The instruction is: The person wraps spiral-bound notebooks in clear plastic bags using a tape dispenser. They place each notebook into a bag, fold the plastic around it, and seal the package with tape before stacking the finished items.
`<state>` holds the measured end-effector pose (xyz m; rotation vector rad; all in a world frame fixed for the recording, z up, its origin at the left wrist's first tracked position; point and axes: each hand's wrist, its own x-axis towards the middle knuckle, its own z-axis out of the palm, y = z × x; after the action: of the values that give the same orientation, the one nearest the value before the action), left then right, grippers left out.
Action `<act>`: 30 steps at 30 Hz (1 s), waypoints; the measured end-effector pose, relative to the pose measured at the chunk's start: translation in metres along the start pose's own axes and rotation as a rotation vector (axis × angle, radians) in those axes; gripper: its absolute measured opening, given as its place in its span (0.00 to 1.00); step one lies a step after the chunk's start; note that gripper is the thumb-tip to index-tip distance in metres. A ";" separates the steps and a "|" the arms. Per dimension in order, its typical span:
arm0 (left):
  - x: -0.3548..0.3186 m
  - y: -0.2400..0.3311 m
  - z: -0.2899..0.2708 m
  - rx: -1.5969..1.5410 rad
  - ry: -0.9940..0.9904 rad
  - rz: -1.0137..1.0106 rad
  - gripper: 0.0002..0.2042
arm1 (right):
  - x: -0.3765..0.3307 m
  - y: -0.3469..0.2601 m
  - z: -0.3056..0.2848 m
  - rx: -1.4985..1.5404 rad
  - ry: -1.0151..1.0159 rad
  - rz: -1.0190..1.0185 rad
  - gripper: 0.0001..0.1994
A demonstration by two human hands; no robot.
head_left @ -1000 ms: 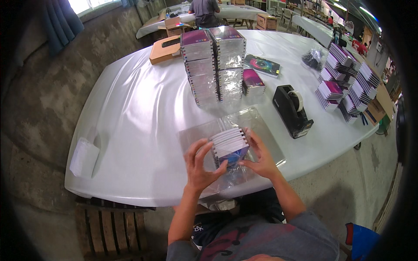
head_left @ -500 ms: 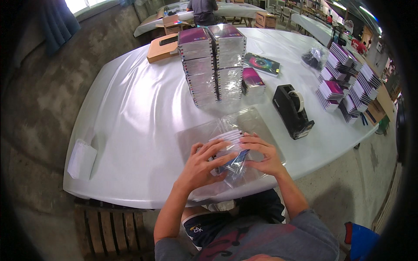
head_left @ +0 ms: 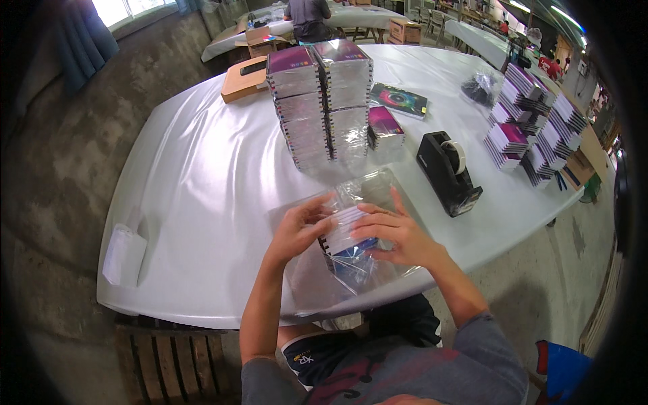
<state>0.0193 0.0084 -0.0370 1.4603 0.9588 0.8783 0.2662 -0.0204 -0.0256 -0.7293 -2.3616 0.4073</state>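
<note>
A small stack of spiral-bound notebooks (head_left: 345, 233), white page edges and a blue cover showing, lies in front of me in clear plastic film (head_left: 351, 280). The film shines and creases over the near side of the stack. At the stack's far left corner, my left hand (head_left: 302, 226) is closed with bent fingers on the film; what lies between the fingertips is partly hidden. My right hand (head_left: 398, 233) rests on the right side of the stack with fingers stretched and spread. Under the bundle spreads a larger clear plastic sheet (head_left: 385, 181).
Beyond the bundle stand tall wrapped notebook stacks (head_left: 320, 101). A black tape dispenser (head_left: 449, 174) is to the right, with more notebooks (head_left: 536, 128) past it. White papers (head_left: 125, 255) lie far left. A cardboard box (head_left: 243, 79) with a phone sits behind; a person (head_left: 308, 20) works at another table.
My left hand has moved from the bundle's near side to its far left corner. My right hand has shifted a little left, its fingers now laid over the stack.
</note>
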 end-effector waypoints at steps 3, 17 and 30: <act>0.021 0.007 -0.009 -0.033 -0.072 0.027 0.14 | 0.000 -0.002 0.000 -0.006 0.006 0.002 0.21; -0.032 0.053 0.008 0.919 0.121 0.811 0.25 | -0.002 -0.006 0.005 -0.046 0.047 0.034 0.20; -0.047 0.023 0.002 1.132 -0.101 0.448 0.43 | -0.044 0.015 -0.070 0.106 0.275 0.349 0.25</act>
<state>0.0046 -0.0362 -0.0144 2.7312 1.1262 0.5339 0.3463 -0.0276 -0.0001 -1.0770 -1.9435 0.5373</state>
